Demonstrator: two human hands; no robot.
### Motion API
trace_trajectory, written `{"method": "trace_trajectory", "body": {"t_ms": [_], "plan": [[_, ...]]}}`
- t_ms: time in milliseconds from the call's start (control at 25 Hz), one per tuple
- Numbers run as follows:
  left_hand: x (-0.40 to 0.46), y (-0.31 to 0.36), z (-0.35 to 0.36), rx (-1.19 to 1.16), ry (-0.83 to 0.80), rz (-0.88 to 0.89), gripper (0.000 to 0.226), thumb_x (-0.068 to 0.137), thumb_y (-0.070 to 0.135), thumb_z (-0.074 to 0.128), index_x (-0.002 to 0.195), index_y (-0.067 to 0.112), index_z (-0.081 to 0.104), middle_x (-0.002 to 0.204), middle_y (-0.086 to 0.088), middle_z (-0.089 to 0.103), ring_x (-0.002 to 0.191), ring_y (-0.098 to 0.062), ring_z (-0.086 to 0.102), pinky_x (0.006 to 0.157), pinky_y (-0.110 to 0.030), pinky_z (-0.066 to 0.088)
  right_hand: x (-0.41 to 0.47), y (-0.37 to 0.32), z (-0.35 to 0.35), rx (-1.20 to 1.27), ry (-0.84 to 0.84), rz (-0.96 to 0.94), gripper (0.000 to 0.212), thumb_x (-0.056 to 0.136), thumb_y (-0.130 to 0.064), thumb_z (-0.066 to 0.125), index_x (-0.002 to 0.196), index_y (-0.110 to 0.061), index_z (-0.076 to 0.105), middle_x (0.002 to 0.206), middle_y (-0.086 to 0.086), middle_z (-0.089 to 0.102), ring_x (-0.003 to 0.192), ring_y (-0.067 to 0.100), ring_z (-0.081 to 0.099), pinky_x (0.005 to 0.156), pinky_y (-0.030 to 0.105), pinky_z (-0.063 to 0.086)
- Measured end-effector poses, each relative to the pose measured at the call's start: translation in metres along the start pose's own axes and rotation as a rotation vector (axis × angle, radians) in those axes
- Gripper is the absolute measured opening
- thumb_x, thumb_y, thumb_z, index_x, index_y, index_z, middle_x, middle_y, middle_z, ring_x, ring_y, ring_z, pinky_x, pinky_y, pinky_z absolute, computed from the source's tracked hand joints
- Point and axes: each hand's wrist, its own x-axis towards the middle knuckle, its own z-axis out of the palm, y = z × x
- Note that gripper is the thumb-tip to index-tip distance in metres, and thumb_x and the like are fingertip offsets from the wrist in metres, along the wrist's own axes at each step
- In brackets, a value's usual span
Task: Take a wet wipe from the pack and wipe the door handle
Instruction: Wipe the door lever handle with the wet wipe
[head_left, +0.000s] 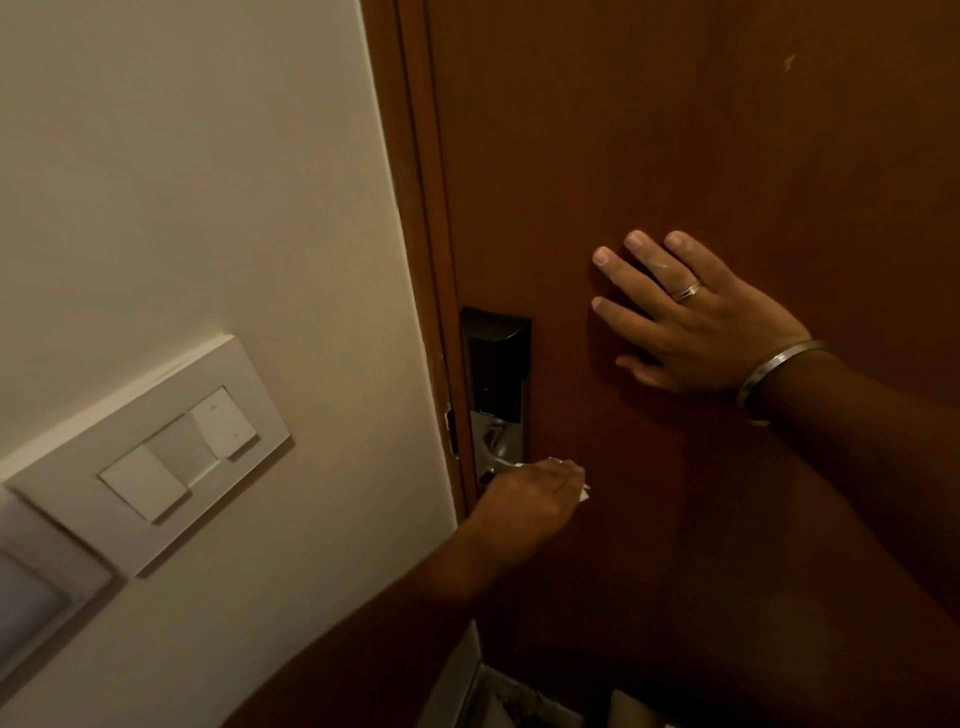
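Note:
My left hand (530, 501) is closed over the metal door handle (496, 460) at the bottom of a black and silver lock plate (496, 364). A white wet wipe (582, 491) is bunched under its fingers, with small bits showing at the fingertips. The hand hides most of the lever. My right hand (691, 317) lies flat on the brown wooden door (727, 130), fingers spread, to the right of and above the lock. It wears a ring and a metal bangle. The wipe pack is not in view.
A cream wall (182, 182) lies left of the door frame (421, 208). It carries a white switch panel (171, 457) with three rocker switches, and another panel (31, 597) at the lower left edge. Floor shows at the bottom.

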Motion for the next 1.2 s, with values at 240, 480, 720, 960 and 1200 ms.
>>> {"method": "trace_trajectory", "body": {"t_ms": [240, 480, 720, 960, 1200], "plan": [[-0.033, -0.085, -0.023, 0.131, -0.083, -0.141, 0.048, 0.079, 0.012, 0.076, 0.124, 0.006, 0.059, 0.122, -0.020, 0.064, 0.106, -0.033, 0.065, 0.082, -0.043, 0.057, -0.001, 0.000, 0.005, 0.004, 0.006, 0.004, 0.066, 0.091, -0.057, 0.041, 0.140, -0.013, 0.048, 0.158, 0.024, 0.030, 0.143, 0.045, 0.033, 0.117, 0.056, 0.024], [-0.019, -0.103, -0.036, 0.173, -0.257, 0.020, 0.039, 0.093, 0.013, 0.059, 0.131, 0.007, 0.051, 0.132, -0.017, 0.059, 0.110, -0.031, 0.062, 0.080, -0.042, 0.057, -0.002, -0.001, 0.008, 0.024, 0.002, -0.001, 0.066, 0.092, -0.056, 0.038, 0.141, -0.013, 0.045, 0.159, 0.025, 0.027, 0.144, 0.046, 0.030, 0.118, 0.056, 0.021], [0.001, -0.018, -0.008, -0.007, -0.088, 0.016, 0.043, 0.079, 0.007, 0.076, 0.118, -0.001, 0.060, 0.115, -0.022, 0.067, 0.103, -0.033, 0.066, 0.084, -0.043, 0.056, -0.002, -0.002, 0.010, 0.015, 0.005, -0.002, 0.066, 0.093, -0.057, 0.035, 0.142, -0.014, 0.045, 0.159, 0.024, 0.026, 0.145, 0.047, 0.028, 0.119, 0.057, 0.020], [-0.010, -0.029, 0.004, -0.028, -0.058, -0.009, 0.054, 0.092, 0.027, 0.062, 0.136, 0.005, 0.041, 0.134, -0.018, 0.055, 0.122, -0.030, 0.051, 0.101, -0.046, 0.043, -0.001, -0.003, 0.007, 0.024, 0.012, -0.007, 0.067, 0.092, -0.058, 0.037, 0.141, -0.014, 0.046, 0.159, 0.025, 0.027, 0.145, 0.046, 0.030, 0.119, 0.056, 0.020], [-0.024, -0.107, -0.029, -0.012, -0.213, 0.070, 0.044, 0.087, 0.008, 0.067, 0.129, 0.013, 0.056, 0.134, -0.012, 0.058, 0.125, -0.027, 0.050, 0.102, -0.042, 0.045, -0.002, -0.001, 0.009, 0.019, 0.020, 0.000, 0.067, 0.091, -0.058, 0.039, 0.141, -0.014, 0.046, 0.159, 0.024, 0.028, 0.144, 0.046, 0.031, 0.118, 0.056, 0.021]]}}
